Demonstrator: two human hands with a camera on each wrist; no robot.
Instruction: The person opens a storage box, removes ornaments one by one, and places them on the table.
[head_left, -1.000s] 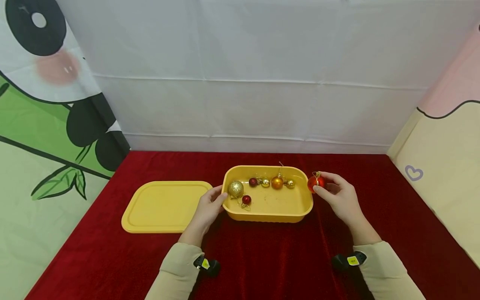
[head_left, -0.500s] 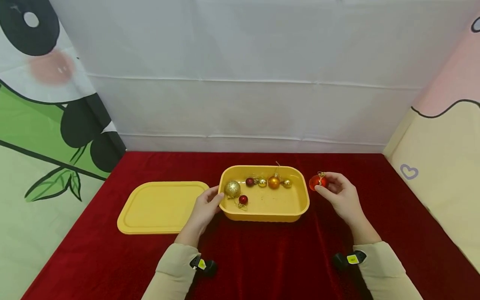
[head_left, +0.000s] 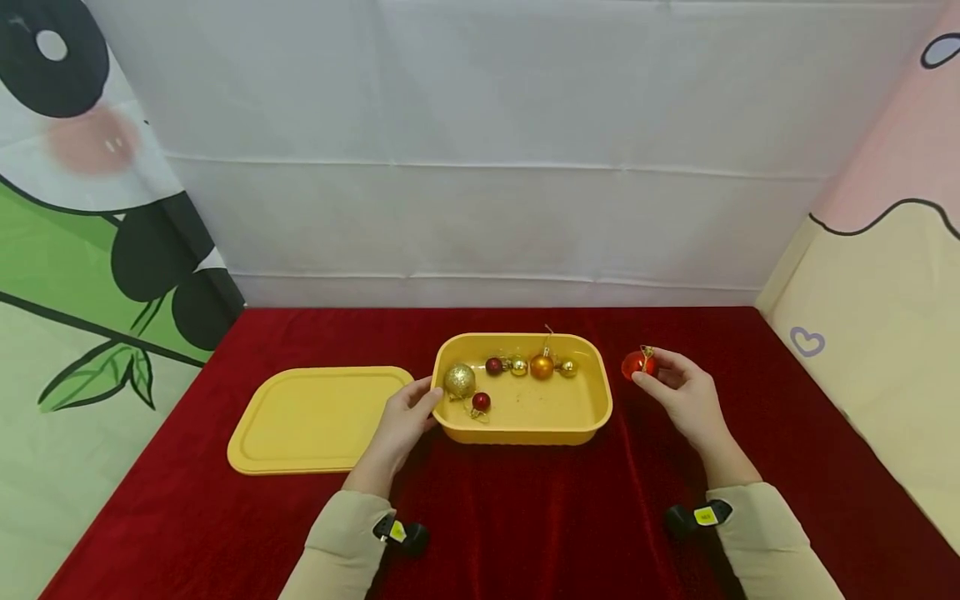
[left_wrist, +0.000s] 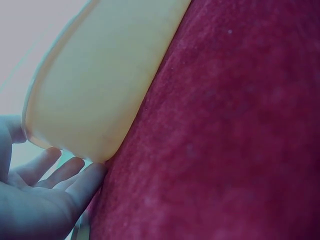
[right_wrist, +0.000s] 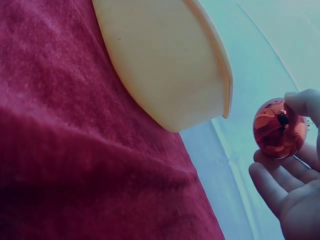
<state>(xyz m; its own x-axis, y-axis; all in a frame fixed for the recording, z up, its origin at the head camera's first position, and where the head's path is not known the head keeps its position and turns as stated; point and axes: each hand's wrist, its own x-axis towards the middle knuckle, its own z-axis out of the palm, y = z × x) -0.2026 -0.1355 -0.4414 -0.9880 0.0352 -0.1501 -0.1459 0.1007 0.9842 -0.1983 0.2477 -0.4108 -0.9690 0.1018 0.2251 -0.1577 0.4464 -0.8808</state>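
My left hand (head_left: 397,429) grips the left end of a yellow plastic box (head_left: 540,436), thumb at the rim and fingers against the outer wall (left_wrist: 95,95). Inside lie a glittery gold Christmas ball (head_left: 460,381), an orange ball (head_left: 542,367), two small dark red balls, one of them near the front (head_left: 481,402), and small shiny gold balls (head_left: 568,367). Just right of the box, my right hand (head_left: 686,400) pinches a shiny red Christmas ball (right_wrist: 279,128) between thumb and fingers. A gold loop stands on top of that ball, which is apart from the box.
A flat yellow lid (head_left: 315,421) lies left of the box, partly behind the left hand. Dark red velvet cloth (head_left: 525,517) covers the table. A white fabric wall (head_left: 495,225) rises behind, with printed cloth at both sides.
My right hand has drawn the red ball slightly rightward, widening the gap from the box. The whole head view has shifted a little; the left hand keeps its hold on the box.
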